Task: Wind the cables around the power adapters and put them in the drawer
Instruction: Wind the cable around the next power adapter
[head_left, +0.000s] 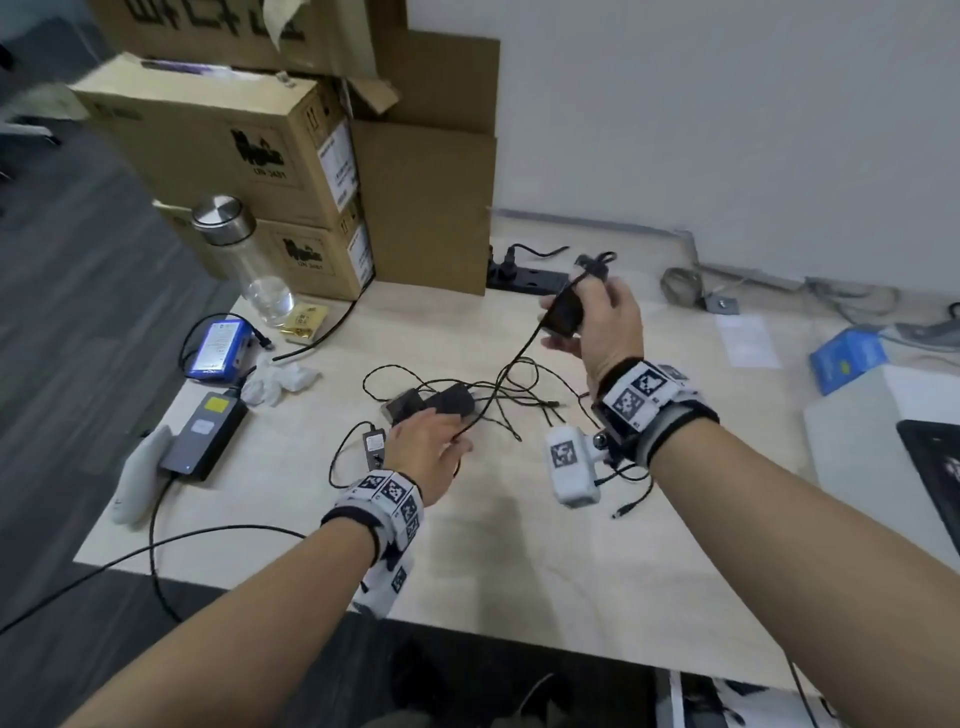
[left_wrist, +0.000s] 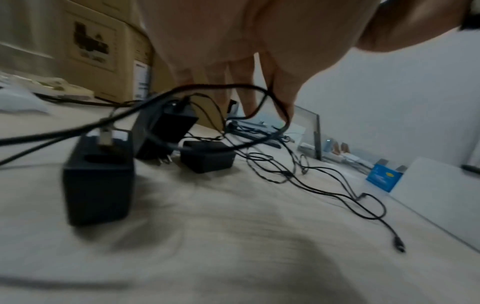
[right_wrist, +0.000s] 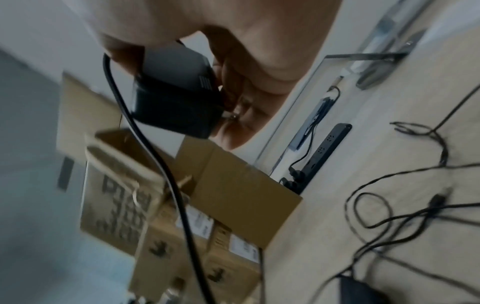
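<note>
My right hand is raised above the light wooden table and grips a black power adapter, with its prongs toward the fingers in the right wrist view. That adapter's black cable runs taut down to my left hand, which holds it low over the table; in the left wrist view it loops around the fingertips. Under and beyond the left hand lie other black adapters in a tangle of thin cables. No drawer is in view.
Stacked cardboard boxes and a glass bottle stand at the back left. A blue battery pack and a large black power brick lie left. A black power strip sits at the back, a blue box right.
</note>
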